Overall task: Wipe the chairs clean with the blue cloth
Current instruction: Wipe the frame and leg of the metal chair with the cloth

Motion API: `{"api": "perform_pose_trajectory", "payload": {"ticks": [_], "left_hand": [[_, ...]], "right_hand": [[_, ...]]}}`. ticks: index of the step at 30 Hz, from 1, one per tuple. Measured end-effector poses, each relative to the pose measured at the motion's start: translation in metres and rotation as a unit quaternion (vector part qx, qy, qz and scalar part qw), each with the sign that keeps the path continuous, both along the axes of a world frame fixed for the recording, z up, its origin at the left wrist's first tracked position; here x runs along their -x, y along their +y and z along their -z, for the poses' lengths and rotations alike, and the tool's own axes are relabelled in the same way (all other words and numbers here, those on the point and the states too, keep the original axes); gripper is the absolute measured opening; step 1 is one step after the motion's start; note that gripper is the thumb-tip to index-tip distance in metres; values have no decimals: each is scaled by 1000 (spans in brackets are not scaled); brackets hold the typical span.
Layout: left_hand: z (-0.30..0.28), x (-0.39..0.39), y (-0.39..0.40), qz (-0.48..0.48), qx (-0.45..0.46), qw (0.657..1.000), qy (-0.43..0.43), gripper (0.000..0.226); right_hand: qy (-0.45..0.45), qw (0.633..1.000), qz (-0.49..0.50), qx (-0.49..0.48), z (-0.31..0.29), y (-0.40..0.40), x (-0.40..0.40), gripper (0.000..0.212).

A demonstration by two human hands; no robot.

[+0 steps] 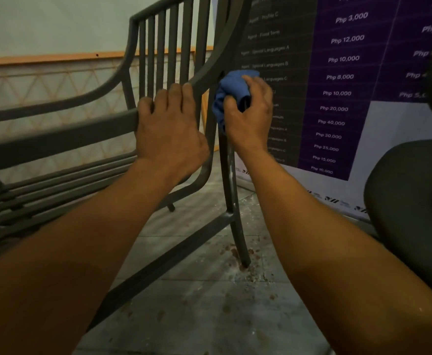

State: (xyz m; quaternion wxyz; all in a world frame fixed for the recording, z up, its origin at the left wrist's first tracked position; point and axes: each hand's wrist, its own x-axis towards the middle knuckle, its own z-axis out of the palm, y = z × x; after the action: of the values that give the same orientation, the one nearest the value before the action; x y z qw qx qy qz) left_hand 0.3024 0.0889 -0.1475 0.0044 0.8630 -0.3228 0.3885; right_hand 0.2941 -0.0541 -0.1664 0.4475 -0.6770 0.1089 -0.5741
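Note:
A dark grey metal chair (56,139) with a slatted back fills the left and middle of the head view. My left hand (170,129) grips its frame where the armrest meets the curved side bar. My right hand (250,116) holds a bunched blue cloth (229,90) wrapped around the chair's upright rear leg, just below the curve. The cloth hides that stretch of the leg, and my fingers cover part of the cloth.
A black office chair (412,201) stands at the right edge. A purple and dark banner (337,93) with price lines leans behind the metal chair. The tiled floor (209,303) is dusty, with brown flecks around the chair leg's foot.

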Motion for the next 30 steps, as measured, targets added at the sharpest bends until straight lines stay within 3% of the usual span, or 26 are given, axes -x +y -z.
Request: {"api": "perform_pose_trajectory", "payload": {"ticks": [10,16,21,24,27,30], "left_hand": [[1,-1,-1,-1,1,1000,-17,74],[3,-5,1,14,8,999,-29,73],[7,-7,3,11,-4,999,-49,76],[9,-11,3,14,-4,998,-58,78],[12,-10,4,8,-11,998,-53,81],[11,-9,6,25,3,998,-52,79]], "right_hand": [[41,997,-38,53,-19,-12,-15,51],[80,996,-45,14,73,-4,-6,46],[200,979,-21,-42,154,7,14,35],[129,990,-4,-58,108,2,13,31],[1,1000,16,12,26,-6,0,42],[20,997,34,70,0,-6,-17,43]]}}
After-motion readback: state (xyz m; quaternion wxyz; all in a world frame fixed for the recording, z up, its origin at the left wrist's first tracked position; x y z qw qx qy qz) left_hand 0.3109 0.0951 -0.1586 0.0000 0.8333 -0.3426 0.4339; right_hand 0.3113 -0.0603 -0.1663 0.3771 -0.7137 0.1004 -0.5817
